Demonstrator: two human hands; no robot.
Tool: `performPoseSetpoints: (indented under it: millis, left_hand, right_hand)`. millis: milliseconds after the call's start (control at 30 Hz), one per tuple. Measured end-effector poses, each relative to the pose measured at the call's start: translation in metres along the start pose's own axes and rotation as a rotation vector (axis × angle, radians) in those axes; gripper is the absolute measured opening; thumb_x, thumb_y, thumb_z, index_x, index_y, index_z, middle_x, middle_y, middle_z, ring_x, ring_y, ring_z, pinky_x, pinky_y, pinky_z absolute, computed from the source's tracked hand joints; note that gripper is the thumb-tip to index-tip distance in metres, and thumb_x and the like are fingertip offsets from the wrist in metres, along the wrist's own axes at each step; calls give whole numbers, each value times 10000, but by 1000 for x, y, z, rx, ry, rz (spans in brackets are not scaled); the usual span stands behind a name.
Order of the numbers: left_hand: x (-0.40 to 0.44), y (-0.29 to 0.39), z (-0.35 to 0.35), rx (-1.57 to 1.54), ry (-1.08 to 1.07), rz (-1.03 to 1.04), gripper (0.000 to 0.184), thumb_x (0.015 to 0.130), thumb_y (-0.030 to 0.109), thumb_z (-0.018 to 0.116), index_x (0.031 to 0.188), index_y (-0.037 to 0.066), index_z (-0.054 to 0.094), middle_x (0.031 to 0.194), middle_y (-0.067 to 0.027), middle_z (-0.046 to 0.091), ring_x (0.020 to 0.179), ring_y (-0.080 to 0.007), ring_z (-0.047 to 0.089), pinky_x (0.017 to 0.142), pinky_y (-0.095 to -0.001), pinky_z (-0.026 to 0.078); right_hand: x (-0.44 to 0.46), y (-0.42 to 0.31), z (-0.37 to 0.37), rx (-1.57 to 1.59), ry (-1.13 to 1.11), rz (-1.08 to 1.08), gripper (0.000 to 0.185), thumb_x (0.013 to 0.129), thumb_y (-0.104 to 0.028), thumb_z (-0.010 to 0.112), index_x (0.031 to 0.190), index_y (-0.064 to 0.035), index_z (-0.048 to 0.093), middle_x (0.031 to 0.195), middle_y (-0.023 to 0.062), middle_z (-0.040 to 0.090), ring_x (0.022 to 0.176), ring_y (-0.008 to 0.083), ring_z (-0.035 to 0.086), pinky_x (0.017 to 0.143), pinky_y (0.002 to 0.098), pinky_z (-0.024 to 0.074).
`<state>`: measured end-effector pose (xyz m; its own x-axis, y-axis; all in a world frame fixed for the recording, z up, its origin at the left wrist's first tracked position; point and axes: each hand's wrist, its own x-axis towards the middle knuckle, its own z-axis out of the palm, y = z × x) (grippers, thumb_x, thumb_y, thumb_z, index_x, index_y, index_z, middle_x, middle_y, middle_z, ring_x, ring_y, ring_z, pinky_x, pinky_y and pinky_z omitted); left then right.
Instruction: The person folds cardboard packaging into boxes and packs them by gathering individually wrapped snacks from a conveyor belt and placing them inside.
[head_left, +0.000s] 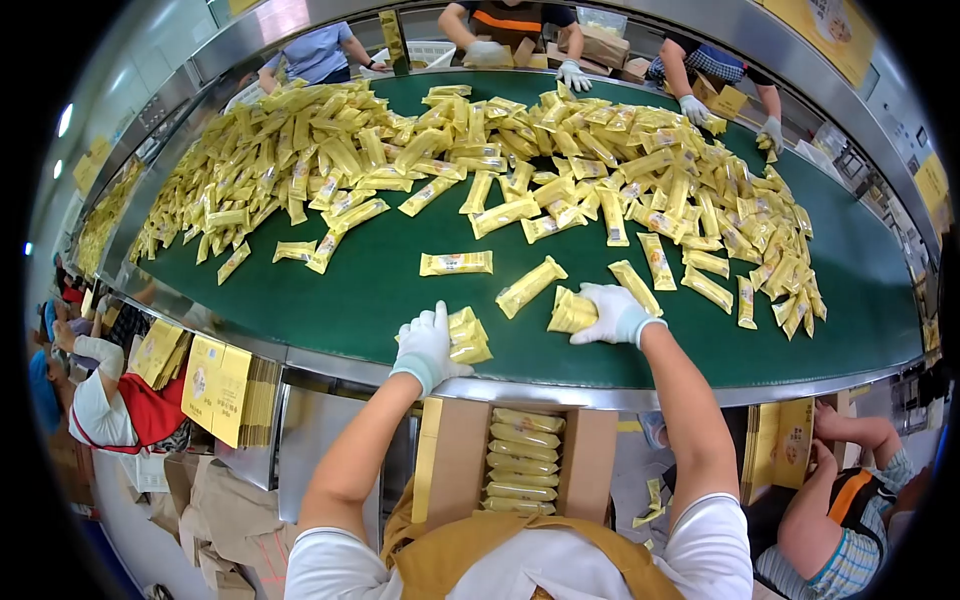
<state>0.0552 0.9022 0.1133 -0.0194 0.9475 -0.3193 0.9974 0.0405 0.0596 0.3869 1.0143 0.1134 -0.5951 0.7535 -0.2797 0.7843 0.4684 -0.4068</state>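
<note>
My left hand [428, 348], in a white glove, is closed around a small bunch of yellow snack packets [469, 336] at the near edge of the green conveyor belt [350, 310]. A second small bunch of yellow packets [572, 311] is gripped by my right hand [612, 314], also gloved. Between and just beyond my hands lie single packets [531, 287] on the belt. Below the belt edge, in front of my body, an open cardboard box [588, 450] holds a row of packets [523, 452] lying stacked side by side.
A big heap of yellow packets [330, 150] spreads across the far side of the belt. Co-workers' gloved hands [573, 76] reach in from the opposite side. Flat yellow cartons [217, 390] stand at left, more cartons [790, 440] at right near another person. A metal rim [560, 397] edges the belt.
</note>
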Motion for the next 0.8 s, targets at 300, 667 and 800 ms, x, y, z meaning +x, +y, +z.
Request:
performPoseSetpoints:
  millis: [300,667,800]
  left_hand:
    - [71,-27,-59,-251,235,415,1033,561,533,893,1376,42,490,1369,-215,472,1256,-393,498,1066,-420,441]
    - [100,-16,-27,127,-9,384,1081,570,614,846,1368,-19,485,1522,-238,370,1468,-404,266,1204,-528,229]
    - [81,-20,-39,18,-26,371,1003,557,566,860,1311,-11,535,1491,-222,406,1392,-384,371,1166,-468,296]
  right_hand:
    - [-39,-32,52,-156,265,97,935,552,-579,871,1235,-12,579,1108,179,546,1058,351,523,936,416,446]
    - [-4,-57,-13,-192,155,-246,863,586,-553,843,1165,45,618,1508,274,361,1466,465,233,1200,472,251]
    - [55,-75,-28,-359,-70,-325,958,577,-558,846,1291,29,595,1542,230,358,1489,424,207,1220,463,217]
